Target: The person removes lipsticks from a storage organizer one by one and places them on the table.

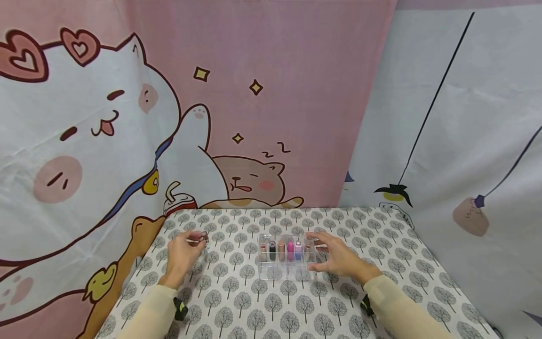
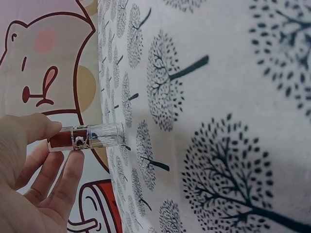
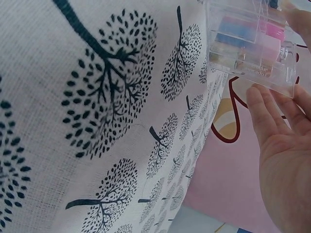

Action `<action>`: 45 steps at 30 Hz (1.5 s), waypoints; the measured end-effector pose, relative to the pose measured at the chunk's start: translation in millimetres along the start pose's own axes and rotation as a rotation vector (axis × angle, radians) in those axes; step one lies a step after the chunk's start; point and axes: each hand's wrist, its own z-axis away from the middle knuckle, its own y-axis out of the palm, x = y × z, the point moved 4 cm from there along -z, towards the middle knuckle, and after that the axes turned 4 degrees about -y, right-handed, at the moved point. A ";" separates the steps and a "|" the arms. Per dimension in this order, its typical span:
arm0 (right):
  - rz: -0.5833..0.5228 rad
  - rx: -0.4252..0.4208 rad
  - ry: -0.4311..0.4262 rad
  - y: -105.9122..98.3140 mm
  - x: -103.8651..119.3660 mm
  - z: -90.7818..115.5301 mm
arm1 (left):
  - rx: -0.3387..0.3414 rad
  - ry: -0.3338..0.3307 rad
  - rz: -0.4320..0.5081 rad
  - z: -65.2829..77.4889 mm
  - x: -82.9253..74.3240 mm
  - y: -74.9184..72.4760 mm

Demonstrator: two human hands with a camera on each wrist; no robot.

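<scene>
In the head view my left hand (image 1: 183, 254), at the left of the table, pinches a lipstick (image 1: 203, 237) between thumb and fingers. The left wrist view shows that lipstick (image 2: 85, 137) as a clear tube with a dark red section and a silvery band. Its far end is at the cloth; I cannot tell whether it touches. My right hand (image 1: 338, 256) grips the right end of a clear lipstick organizer (image 1: 273, 271), thumb in front and fingers behind. Several lipsticks (image 1: 290, 250) in red, black, brown, pink and lilac stand in its back row; the front compartments look bare.
A white cloth (image 1: 237, 301) printed with grey trees covers the table. Behind stands a pink curtain (image 1: 296, 94) with cartoon animals, and a pale curtain (image 1: 427, 70) hangs on the right.
</scene>
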 end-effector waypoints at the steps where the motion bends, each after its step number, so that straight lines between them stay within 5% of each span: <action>1: 0.000 0.000 -0.004 0.0 0.3 -0.1 | -0.004 -0.004 -0.007 -0.1 0.9 -0.3; 32: 0.019 0.011 0.034 -1.7 -0.8 -2.9 | -0.017 0.000 -0.057 4.0 9.3 -5.7; 45: 0.145 0.034 0.031 -5.4 4.0 -2.5 | -0.128 0.200 -0.085 10.1 -28.6 -7.4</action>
